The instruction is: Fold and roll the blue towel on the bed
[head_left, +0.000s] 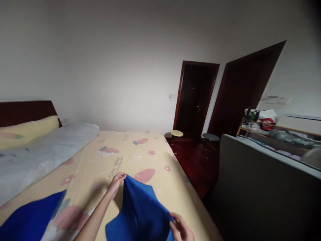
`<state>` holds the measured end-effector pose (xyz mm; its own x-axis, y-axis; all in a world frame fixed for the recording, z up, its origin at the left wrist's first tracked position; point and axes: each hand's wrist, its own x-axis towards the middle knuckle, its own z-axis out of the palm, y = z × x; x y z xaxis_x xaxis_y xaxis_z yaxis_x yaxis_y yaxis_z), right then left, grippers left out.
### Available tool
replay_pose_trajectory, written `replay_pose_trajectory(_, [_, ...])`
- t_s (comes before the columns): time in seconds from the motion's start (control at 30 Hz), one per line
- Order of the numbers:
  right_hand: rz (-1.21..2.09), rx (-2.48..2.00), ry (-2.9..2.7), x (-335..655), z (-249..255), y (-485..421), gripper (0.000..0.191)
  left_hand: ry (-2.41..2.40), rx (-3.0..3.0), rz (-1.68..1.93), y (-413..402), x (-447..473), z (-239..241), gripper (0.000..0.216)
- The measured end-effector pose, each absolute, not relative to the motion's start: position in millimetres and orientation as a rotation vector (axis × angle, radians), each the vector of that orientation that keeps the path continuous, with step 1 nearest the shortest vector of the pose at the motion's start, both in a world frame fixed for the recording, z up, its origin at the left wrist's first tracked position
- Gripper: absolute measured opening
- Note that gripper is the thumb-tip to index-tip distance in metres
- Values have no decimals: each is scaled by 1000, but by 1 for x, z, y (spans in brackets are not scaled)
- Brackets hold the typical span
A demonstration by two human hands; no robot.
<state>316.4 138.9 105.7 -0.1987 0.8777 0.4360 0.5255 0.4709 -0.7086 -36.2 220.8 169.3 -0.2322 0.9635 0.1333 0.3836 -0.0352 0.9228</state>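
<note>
Your left hand (117, 182) pinches the far corner of the deep blue cloth garment (140, 211), fingers closed on the fabric. Your right hand (181, 228) grips the near right edge of the same garment, fingers curled over the hem. The garment lies on the pale yellow bedsheet printed with pink strawberries and small flowers (140, 150), stretched between your two grips and partly lifted off the sheet.

Step in hand, as judged: spreading or squaring the garment on the sheet before a fold. The next move calls for even tension on both grips and a flat lay-down, so that no crease is trapped under the fabric.

A second patch of blue cloth (30, 219) lies left of the garment; whether it belongs to the same piece cannot be told. Beyond the garment, toward the dark wooden headboard (25, 112), lie a long grey bolster (42, 150) and a yellow pillow (27, 130).

Limits of view:
- The near part of the garment and your right wrist are cut off at the lower edge.
- The blue patch and the prints near it are blurred.
- The garment's type cannot be made out.
</note>
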Motion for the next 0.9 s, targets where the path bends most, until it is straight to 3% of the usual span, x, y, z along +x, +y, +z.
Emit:
replay_pose_trajectory(0.1, [798, -1109, -1647, 318, 171, 167, 44, 1519, 1343, 1419, 188, -60, 220, 41])
replay_pose_trajectory(0.3, [1014, -888, -1501, 301, 272, 216, 69, 1415, 1220, 1633, 130, -78, 282, 51])
replay_pose_trajectory(0.5, [1037, -860, -1563, 279, 293, 231, 59, 1434, 1168, 1745, 109, -89, 301, 53])
replay_pose_trajectory(0.77, [1002, -859, -1656, 273, 299, 225, 61, 1467, 1250, 1735, 97, -99, 302, 54])
replay_pose_trajectory(0.9, [940, -862, -1725, 278, 305, 231, 54, 1537, 1315, 1702, 97, -102, 302, 46])
